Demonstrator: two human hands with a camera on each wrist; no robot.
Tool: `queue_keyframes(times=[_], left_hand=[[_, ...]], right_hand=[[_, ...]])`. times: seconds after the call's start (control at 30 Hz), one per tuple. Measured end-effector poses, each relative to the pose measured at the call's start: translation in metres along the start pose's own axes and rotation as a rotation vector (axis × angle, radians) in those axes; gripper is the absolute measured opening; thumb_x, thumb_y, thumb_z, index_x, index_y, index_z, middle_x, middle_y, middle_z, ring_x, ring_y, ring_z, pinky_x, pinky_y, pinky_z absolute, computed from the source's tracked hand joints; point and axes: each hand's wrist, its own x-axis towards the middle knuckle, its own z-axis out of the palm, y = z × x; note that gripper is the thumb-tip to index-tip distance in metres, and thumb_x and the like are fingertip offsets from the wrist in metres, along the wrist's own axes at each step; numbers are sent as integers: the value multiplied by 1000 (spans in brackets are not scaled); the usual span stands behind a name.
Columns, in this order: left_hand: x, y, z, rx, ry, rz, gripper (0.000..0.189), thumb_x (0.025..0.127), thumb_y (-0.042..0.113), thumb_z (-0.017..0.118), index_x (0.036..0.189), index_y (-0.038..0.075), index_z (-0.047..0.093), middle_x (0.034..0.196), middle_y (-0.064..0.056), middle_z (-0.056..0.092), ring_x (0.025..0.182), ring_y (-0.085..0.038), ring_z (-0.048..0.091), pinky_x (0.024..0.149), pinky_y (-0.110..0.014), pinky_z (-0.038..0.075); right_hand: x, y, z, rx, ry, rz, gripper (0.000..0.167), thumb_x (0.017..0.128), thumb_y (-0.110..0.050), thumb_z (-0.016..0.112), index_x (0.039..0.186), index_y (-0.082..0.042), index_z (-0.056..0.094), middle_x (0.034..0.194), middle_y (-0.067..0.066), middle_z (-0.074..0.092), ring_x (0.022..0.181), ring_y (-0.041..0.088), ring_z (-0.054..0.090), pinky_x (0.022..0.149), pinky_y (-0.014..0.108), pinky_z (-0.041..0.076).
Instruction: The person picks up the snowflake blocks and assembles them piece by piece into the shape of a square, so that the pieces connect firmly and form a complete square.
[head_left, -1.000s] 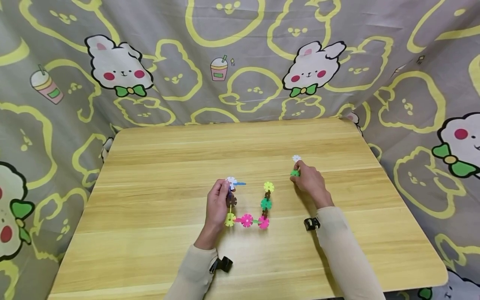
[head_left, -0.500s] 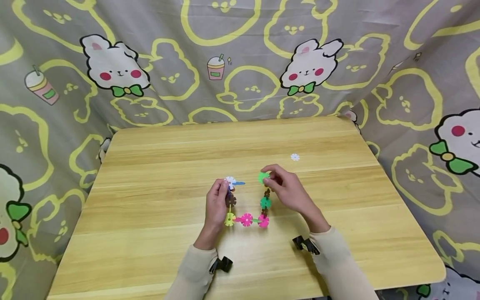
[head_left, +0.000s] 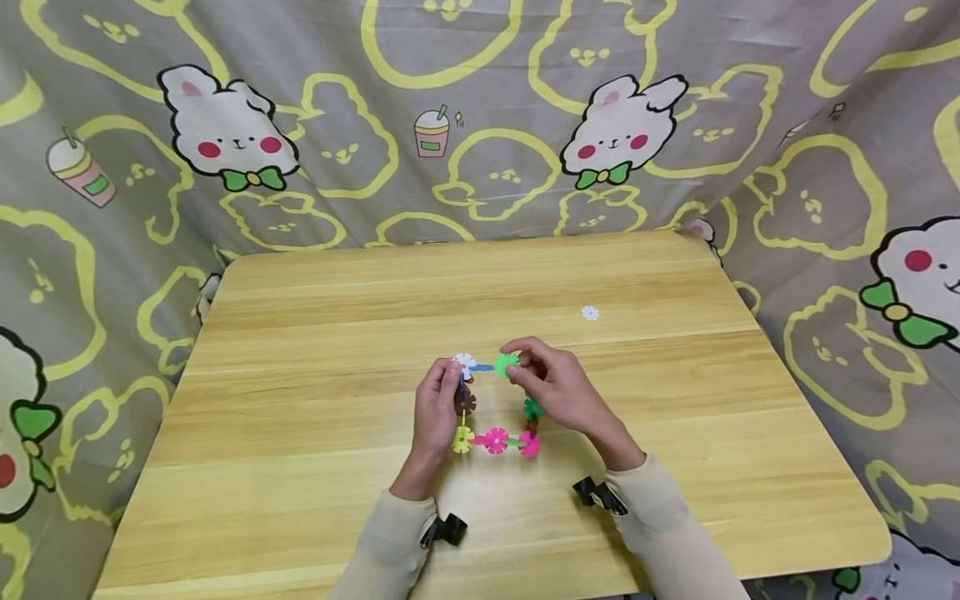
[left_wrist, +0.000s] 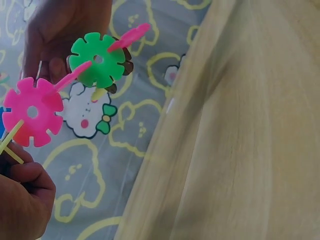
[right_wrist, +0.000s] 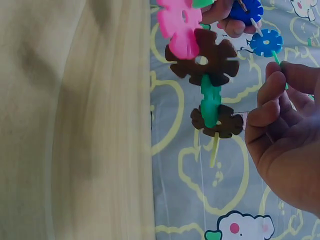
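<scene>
A U-shaped chain of notched plastic snowflake discs is in front of me. My left hand [head_left: 435, 412] grips its left side, by a white disc [head_left: 467, 363] and dark blue one. From there a blue disc [head_left: 482, 367] juts right, seen edge-on. Between thumb and fingers, my right hand [head_left: 566, 387] pinches a bright green disc [head_left: 505, 365], its edge right at the blue disc [right_wrist: 266, 42] in the right wrist view. Pink discs [head_left: 496, 441] run along the chain's near side. In the right wrist view, brown discs [right_wrist: 205, 57] hang beside my right hand, which hides part of that side in the head view.
One loose white disc [head_left: 590, 313] lies on the wooden table [head_left: 337, 308], beyond my right hand. A patterned grey curtain [head_left: 337, 167] hangs behind the table and at its sides. Both wrists carry small black cameras [head_left: 446, 530].
My right hand has picked up the green disc from beside the loose white one and brought it left to the blue disc. My left hand has stayed in place, holding the chain.
</scene>
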Motion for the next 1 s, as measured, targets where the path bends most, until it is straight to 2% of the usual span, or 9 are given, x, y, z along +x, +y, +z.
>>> queue_keyframes(times=[0.3,0.5,0.73,1.0], left_hand=[[1,-3,1,-8,3,9,32,104,24,42,97,-5,53,79,3,54,61,-7,47,54,-19,42],[1,-4,3,-8,20,17,32,104,23,43,97,-6,54,77,3,55,60,-6,47,53,-19,42],[1,-6,5,16,37,14,34,104,26,44,97,-5,54,76,2,54,60,-7,47,52,-19,42],[0,-6,10,-7,59,2,34,103,27,45,97,-5,56,76,-2,56,58,-6,48,51,-19,43]], right_hand=[[0,-2,8,89,57,24,21,95,-15,63,115,-16,62,78,4,64,56,12,50,49,22,42],[0,-3,11,85,76,21,21,93,-13,65,113,-14,63,79,2,66,58,10,51,49,22,42],[-2,-2,19,87,176,15,22,88,-7,69,110,-6,65,76,3,66,60,9,54,51,22,46],[-4,-2,29,104,283,34,17,88,-7,69,104,-5,67,77,5,69,63,9,58,54,21,47]])
